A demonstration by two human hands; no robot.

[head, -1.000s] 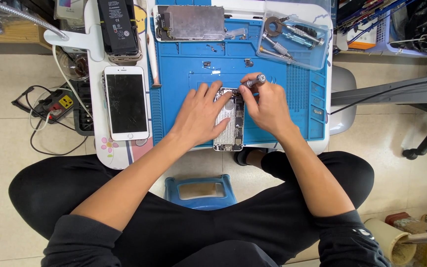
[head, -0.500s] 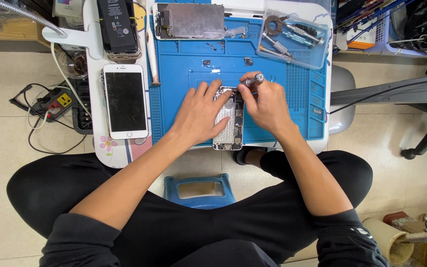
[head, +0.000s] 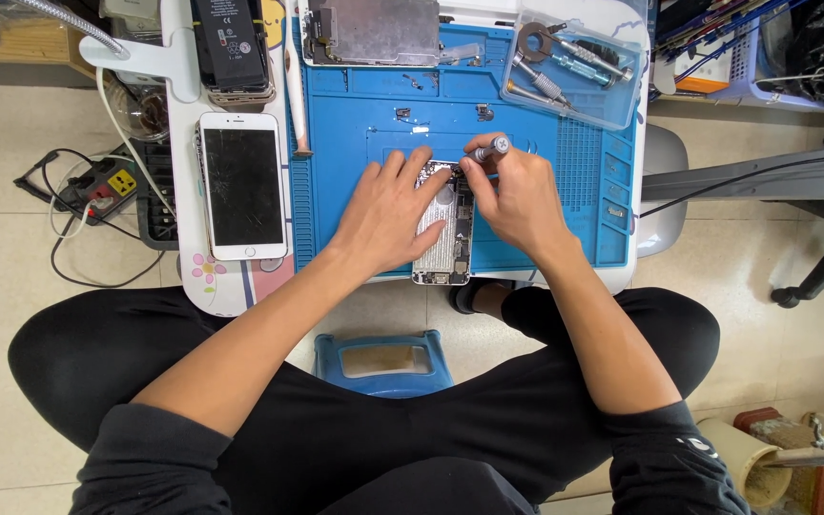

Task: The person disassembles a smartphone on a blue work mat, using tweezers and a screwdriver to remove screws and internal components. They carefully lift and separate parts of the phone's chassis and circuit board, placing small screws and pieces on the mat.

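An opened phone housing [head: 447, 243] lies on a blue work mat [head: 355, 124] on a small white table. My left hand [head: 391, 217] rests flat on the housing's left side and holds it down, fingers spread. A small screwdriver [head: 490, 149] with a silver cap is gripped in my right hand [head: 517, 195], its tip down at the housing's upper part. The tip itself is hidden by my fingers.
A white phone with a dark screen [head: 242, 186] lies left of the mat, a black phone [head: 231, 46] above it. A metal plate [head: 379, 30] and a clear tray of tools [head: 569, 67] sit at the mat's far edge. A blue stool [head: 383, 362] stands between my knees.
The view has shifted slightly. Both hands stay on the phone housing, with only small movement of the screwdriver hand.
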